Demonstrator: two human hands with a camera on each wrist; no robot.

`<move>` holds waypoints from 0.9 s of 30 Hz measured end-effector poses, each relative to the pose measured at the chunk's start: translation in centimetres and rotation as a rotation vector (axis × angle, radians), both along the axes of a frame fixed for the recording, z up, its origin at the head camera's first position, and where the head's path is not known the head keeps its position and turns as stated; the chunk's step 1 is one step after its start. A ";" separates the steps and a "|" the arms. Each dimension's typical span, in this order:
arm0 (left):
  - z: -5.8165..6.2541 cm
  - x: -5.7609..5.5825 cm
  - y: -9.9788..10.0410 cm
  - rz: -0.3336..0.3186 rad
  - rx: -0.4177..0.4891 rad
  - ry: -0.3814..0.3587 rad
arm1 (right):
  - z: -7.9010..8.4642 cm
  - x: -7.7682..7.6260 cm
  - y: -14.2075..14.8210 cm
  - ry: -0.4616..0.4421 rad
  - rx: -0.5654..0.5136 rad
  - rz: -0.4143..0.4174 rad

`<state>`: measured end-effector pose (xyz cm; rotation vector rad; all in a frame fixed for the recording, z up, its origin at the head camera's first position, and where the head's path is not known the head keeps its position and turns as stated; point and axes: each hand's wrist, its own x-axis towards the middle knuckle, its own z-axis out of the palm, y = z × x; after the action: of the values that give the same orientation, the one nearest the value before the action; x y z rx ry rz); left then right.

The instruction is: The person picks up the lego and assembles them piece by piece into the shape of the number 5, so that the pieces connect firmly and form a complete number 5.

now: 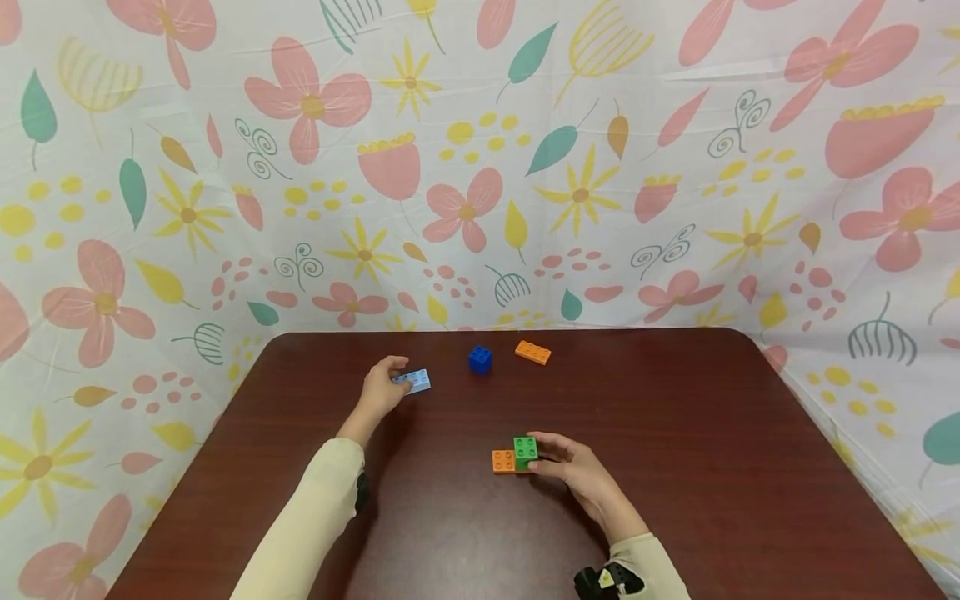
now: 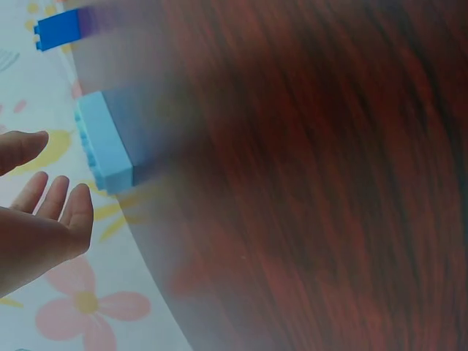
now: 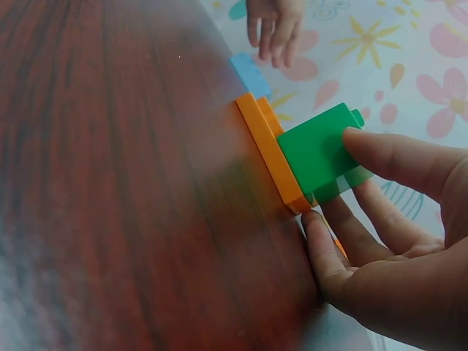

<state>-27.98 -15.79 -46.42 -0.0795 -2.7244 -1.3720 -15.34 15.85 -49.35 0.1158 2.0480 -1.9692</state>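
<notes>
My left hand point(image 1: 379, 392) is spread beside a light blue toy brick point(image 1: 417, 381) on the table's far left part. In the left wrist view a gap shows between its fingers and that light blue brick point(image 2: 106, 142). Nearer to me, a green block point(image 1: 526, 450) stands on one end of a flat orange brick point(image 1: 503, 461), whose other studs are bare. My right hand point(image 1: 581, 475) holds the green block point(image 3: 316, 150) between thumb and fingers, with one fingertip low at the end of the orange brick point(image 3: 267, 155).
A dark blue block point(image 1: 480, 359) and another orange brick point(image 1: 533, 352) lie near the far edge of the brown table point(image 1: 660, 400). Behind the table hangs a flower-patterned cloth point(image 1: 465, 275).
</notes>
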 end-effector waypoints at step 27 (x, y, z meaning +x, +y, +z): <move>-1.8 -1.0 -0.2 0.018 -0.138 -0.099 | -0.2 0.2 0.2 0.013 -0.003 0.005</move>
<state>-29.00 -15.95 -48.23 0.0041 -2.8912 -1.2127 -15.19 16.07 -49.52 0.0973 2.0514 -1.9759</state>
